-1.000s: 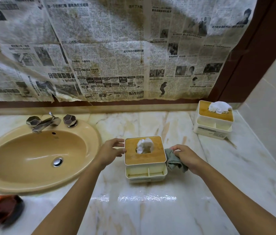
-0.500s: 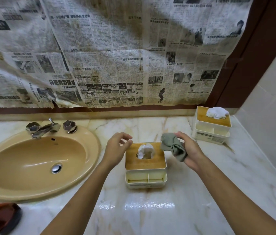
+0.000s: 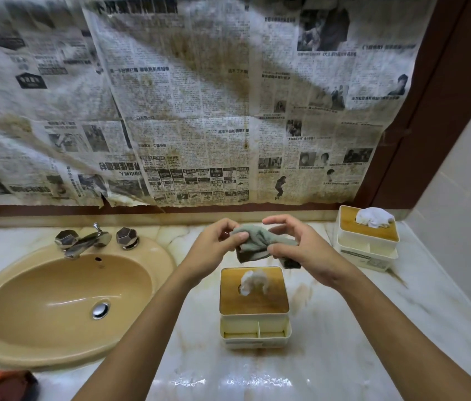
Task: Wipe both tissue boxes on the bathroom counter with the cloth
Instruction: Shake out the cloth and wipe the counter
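Just one cam here, head-worn and wide-angle, looking forward and down over the marble surface (image 3: 205, 366) from pretty close. The papered wall (image 3: 199, 111) fills the top half, the sink (image 3: 54, 299) sits off left, and the edges bend a bit.

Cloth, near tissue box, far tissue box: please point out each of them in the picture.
cloth (image 3: 257, 245), head view, on its bunched middle.
near tissue box (image 3: 254, 303), head view, on the wooden lid, below the tissue.
far tissue box (image 3: 373, 234), head view, on the wooden lid, in front of the tissue.
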{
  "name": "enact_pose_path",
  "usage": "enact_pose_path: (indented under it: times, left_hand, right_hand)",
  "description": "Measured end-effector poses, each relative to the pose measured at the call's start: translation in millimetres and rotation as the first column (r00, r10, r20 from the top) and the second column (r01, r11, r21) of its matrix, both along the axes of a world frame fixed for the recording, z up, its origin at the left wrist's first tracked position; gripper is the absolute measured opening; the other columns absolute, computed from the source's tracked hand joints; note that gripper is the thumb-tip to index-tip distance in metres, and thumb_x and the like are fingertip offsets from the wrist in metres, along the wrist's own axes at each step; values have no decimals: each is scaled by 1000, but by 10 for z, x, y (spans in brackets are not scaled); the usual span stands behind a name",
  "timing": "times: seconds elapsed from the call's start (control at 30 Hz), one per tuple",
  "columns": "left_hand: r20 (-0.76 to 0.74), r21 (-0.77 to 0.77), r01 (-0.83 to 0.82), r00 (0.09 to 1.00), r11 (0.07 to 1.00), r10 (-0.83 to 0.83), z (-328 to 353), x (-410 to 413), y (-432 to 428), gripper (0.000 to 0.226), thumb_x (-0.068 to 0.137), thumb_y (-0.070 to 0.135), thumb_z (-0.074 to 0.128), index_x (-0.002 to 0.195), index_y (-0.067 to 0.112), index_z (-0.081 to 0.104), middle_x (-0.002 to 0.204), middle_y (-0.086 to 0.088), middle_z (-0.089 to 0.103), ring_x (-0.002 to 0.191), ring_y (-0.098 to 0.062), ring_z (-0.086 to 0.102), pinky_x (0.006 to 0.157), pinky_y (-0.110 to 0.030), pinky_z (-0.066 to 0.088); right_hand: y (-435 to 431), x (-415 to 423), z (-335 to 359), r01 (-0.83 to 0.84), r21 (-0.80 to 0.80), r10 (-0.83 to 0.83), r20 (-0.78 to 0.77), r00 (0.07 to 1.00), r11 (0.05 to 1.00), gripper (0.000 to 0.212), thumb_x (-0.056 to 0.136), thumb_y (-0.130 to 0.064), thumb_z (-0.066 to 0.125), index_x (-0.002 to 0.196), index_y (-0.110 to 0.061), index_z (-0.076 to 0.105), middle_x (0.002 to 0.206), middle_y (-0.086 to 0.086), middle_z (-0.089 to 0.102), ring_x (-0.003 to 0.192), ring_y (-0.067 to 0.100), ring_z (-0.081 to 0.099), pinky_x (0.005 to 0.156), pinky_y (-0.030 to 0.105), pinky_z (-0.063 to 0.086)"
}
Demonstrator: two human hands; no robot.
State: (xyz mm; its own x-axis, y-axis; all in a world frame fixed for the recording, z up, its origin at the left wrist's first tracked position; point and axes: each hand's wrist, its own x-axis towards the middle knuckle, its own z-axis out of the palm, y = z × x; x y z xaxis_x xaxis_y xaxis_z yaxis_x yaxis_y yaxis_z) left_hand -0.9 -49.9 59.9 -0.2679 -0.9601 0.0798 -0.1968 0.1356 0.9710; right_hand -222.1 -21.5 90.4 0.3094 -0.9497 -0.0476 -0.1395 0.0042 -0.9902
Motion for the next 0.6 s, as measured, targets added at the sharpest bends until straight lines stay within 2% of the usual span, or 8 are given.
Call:
enact_pose_path:
  times: [0.07,0.13,0.2,0.23,0.33,0.43,0.5,0.6]
  left_hand:
    - [-80,58,7,997,998,-2,31,-1,-8,16,93,28,65,92,14,59,85,-3,67,81,-19,62,79,-42,52]
    - [-157,104,11,988,995,6,55,-44,5,13,96,22,62,94,11,56,83,-4,65,78,-18,60,71,-36,51]
    - [-225,143,-2,974,990,35,77,-75,19,14,94,24,63,96,12,55,80,-4,63,74,-17,59,66,-29,48]
    - [-253,159,-12,966,987,52,91,-82,23,18,91,28,65,97,13,55,79,-3,63,73,-16,59,64,-28,49]
    - [-259,188,-25,963,982,74,160,-97,25,35,80,38,69,101,14,57,79,-6,63,68,-18,60,60,-30,50]
    - [-238,207,13,970,978,38,251,-86,11,41,77,35,70,109,11,60,78,-7,65,65,-16,62,58,-27,51]
    - [-222,225,40,975,974,11,295,-6,-22,46,74,26,75,115,7,62,85,-11,67,72,-16,66,59,-24,53]
    - [-235,248,73,972,966,-13,323,196,-79,45,75,9,76,118,8,65,101,-16,68,92,-23,69,75,-29,58]
  right_hand:
    - [-25,-22,42,-32,-49,28,-81,996,998,44,84,-3,70,117,-30,62,113,7,61,73,14,62,61,21,50]
    - [-71,7,30,-30,-102,15,-148,989,994,37,85,-2,64,113,-26,64,106,10,64,70,19,60,59,26,50]
    - [-145,47,-58,48,-159,-83,-223,971,986,27,89,-8,57,106,-26,69,99,12,69,80,28,64,66,38,54]
    - [-175,72,-104,84,-166,-123,-245,962,983,26,91,-13,54,104,-28,70,98,11,70,88,29,65,72,39,56]
    - [-174,176,-187,13,-64,-23,-160,987,998,27,93,-26,60,119,-35,63,104,10,70,98,22,67,83,37,56]
    - [-98,359,-259,-97,-97,83,-140,987,991,50,80,-39,78,126,-34,57,108,-3,70,97,10,69,89,31,56]
    - [-112,471,-316,-36,-162,15,-124,992,986,45,80,-35,79,122,-31,62,103,-4,73,95,10,70,89,34,57]
    - [-166,543,-318,-34,-210,13,-100,995,977,33,85,-25,75,117,-24,67,100,-2,74,96,13,69,91,35,55]
